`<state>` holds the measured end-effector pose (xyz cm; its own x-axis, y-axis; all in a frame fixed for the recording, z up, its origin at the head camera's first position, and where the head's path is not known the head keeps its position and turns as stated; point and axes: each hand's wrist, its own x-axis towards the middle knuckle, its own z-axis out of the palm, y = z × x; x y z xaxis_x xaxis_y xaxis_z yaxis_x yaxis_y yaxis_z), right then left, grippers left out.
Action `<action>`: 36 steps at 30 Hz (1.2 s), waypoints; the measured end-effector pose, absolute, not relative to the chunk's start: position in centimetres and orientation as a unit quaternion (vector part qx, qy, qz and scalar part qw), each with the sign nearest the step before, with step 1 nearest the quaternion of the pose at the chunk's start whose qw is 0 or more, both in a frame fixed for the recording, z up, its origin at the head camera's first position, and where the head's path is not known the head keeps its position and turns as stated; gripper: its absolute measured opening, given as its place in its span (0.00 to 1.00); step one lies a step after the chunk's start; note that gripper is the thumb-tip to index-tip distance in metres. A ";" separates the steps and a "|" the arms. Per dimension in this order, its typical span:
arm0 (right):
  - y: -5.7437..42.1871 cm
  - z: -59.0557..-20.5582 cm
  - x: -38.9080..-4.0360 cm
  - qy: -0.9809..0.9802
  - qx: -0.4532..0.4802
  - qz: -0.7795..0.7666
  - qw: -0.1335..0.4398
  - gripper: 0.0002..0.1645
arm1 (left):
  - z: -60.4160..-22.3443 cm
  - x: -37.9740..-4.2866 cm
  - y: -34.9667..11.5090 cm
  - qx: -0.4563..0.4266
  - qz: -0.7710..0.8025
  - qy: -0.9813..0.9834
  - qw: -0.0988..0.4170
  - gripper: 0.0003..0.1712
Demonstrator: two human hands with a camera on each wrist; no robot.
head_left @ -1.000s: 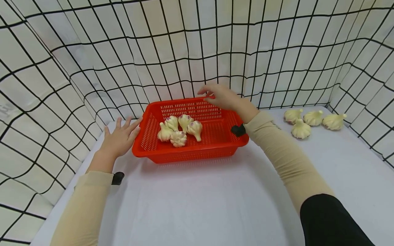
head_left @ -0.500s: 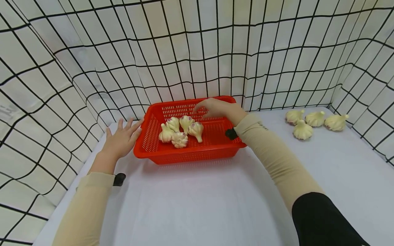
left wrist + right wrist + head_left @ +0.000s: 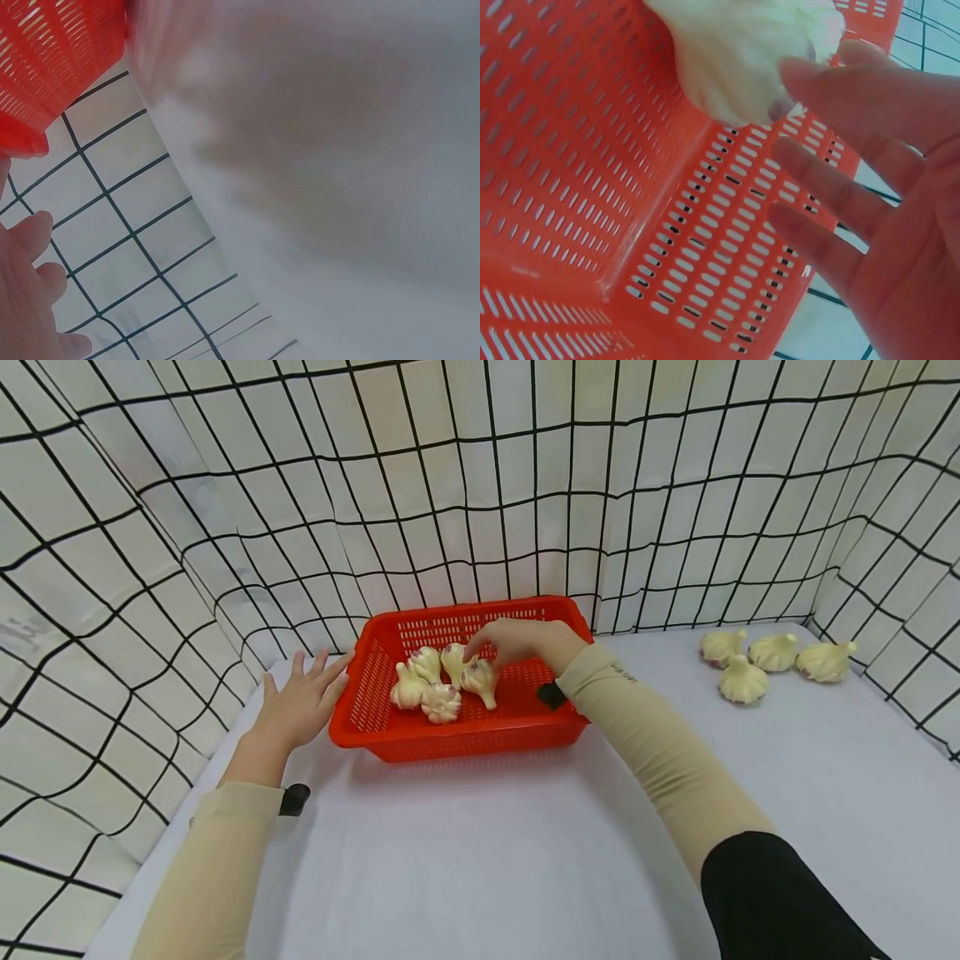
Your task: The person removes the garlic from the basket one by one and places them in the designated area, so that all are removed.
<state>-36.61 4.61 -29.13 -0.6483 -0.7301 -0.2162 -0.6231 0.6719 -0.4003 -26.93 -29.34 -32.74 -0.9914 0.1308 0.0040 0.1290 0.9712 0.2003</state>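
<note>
A red perforated plastic basket point(image 3: 480, 748) holds several garlic bulbs grouped in its left half. My left hand point(image 3: 298, 703) lies spread beside the basket's left end, fingertips at the rim; part of that hand point(image 3: 30, 292) shows in the left wrist view. My right hand point(image 3: 517, 642) reaches inside the basket, fingers bent loosely down over the rightmost garlic bulb point(image 3: 480, 682). Seen from the right wrist, the thumb tip meets or nearly meets this bulb point(image 3: 731, 64), and the other fingers stand apart from it. Whether the index fingertip touches a bulb is hard to tell.
Several more garlic bulbs point(image 3: 772, 653) lie together on the white table point(image 3: 465, 860) at the far right. Black grid netting point(image 3: 525, 493) over white sheeting rises behind the basket and along both sides.
My right hand has come from above the basket's back rim, down and leftward to the rightmost bulb inside. The left hand keeps its place at the basket's left end.
</note>
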 end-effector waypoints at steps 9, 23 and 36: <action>3.5 -29.5 -36.7 0.891 -0.378 -0.106 0.229 0.31 | -32.7 -26.8 -29.3 0.066 0.101 0.993 0.004 0.40; 3.4 -29.6 -36.3 0.893 -0.354 -0.095 0.261 0.28 | -32.7 -26.7 -29.1 0.067 0.104 0.992 0.000 0.39; 3.5 -29.6 -36.3 0.907 -0.344 -0.046 0.239 0.30 | -32.6 -26.6 -29.0 0.069 0.102 0.992 -0.003 0.39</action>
<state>-36.27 3.47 -29.64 -0.6491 -0.6453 -0.4027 -0.6016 0.7595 -0.2474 -26.59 -29.03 -32.56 -0.9905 0.1364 0.0193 0.1375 0.9696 0.2026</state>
